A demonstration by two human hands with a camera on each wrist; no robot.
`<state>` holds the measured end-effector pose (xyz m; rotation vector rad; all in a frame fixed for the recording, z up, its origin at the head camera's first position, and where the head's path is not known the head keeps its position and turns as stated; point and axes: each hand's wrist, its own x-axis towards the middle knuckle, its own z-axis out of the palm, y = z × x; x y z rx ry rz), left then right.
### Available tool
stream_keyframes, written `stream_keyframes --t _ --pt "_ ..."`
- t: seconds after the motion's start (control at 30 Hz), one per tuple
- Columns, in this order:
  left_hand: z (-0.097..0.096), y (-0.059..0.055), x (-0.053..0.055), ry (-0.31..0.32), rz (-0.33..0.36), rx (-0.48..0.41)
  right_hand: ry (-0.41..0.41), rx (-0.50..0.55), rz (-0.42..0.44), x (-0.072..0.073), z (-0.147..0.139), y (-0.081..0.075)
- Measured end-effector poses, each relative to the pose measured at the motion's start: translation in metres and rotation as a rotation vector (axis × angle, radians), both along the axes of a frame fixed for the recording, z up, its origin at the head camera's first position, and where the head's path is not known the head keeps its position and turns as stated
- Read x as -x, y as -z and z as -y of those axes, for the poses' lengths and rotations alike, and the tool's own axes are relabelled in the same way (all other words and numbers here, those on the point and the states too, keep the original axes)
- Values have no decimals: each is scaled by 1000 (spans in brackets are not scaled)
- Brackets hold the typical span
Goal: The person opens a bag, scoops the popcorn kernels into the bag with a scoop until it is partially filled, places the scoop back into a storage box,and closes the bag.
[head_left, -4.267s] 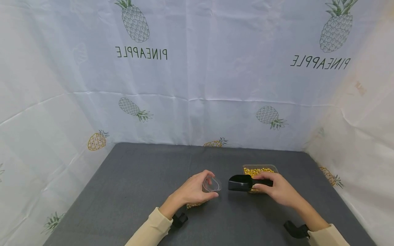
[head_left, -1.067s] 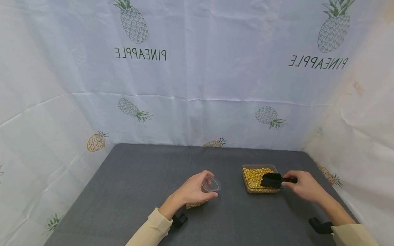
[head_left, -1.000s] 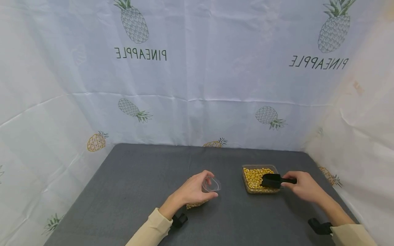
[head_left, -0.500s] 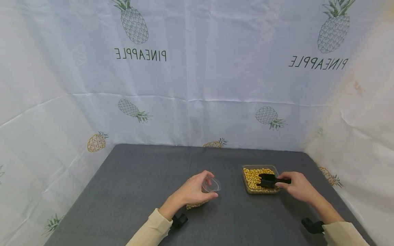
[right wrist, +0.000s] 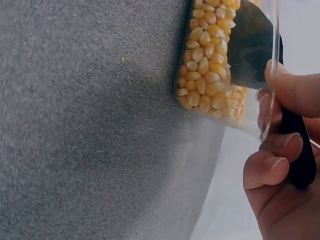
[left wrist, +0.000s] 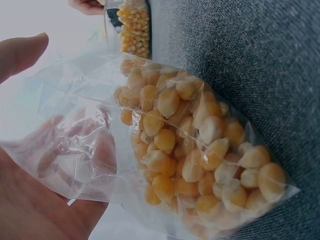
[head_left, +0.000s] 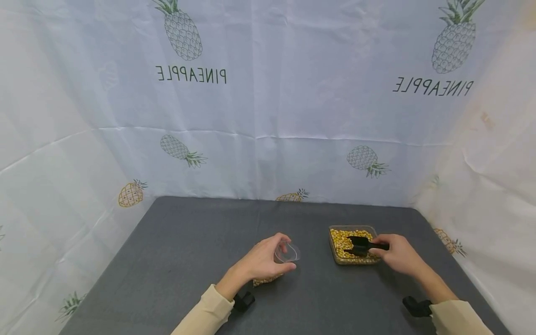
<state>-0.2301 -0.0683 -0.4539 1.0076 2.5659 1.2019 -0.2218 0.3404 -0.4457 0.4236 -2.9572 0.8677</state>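
Note:
My left hand is curled round the mouth of a clear plastic bag, keeping it spread wide. Corn kernels fill the bag's lower part, which stands on the cloth in the left wrist view. To the right, my right hand grips the handle of a black scoop. The scoop's blade is dug into corn in a clear rectangular container, its front end partly buried. In the right wrist view the fingers are close to the container's rim.
Dark grey cloth covers the table. A white curtain printed with pineapples encloses the back and sides. Each wrist carries a black mount, such as the right one.
From beside the bag, the right hand has carried the scoop right to the container. Within the last second it has pushed the scoop leftward through the corn. The left hand stays put.

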Motion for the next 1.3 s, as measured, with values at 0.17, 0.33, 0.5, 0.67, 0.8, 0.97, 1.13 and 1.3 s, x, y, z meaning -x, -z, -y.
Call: stream_keyframes --t 0.17,0.33,0.5,0.67,0.8,0.97,1.13,1.3 --pt "0 0 0 0 0 -2 1 -9 -2 0 4 1" --pt "0 0 0 2 2 -5 12 -23 -1 0 10 2" --pt "0 0 0 5 6 -6 35 -25 4 -1 15 3" --pt "1 -1 -1 10 8 -5 89 2 25 -6 17 11" --pt "0 -1 -1 13 2 -7 110 36 24 -8 18 14" --pt "1 -1 -1 10 3 -7 130 60 10 -11 15 15" --pt "1 -1 -1 9 11 -10 138 70 -13 -14 9 15" --pt "1 -1 -1 10 9 -8 132 66 -45 -17 5 15"
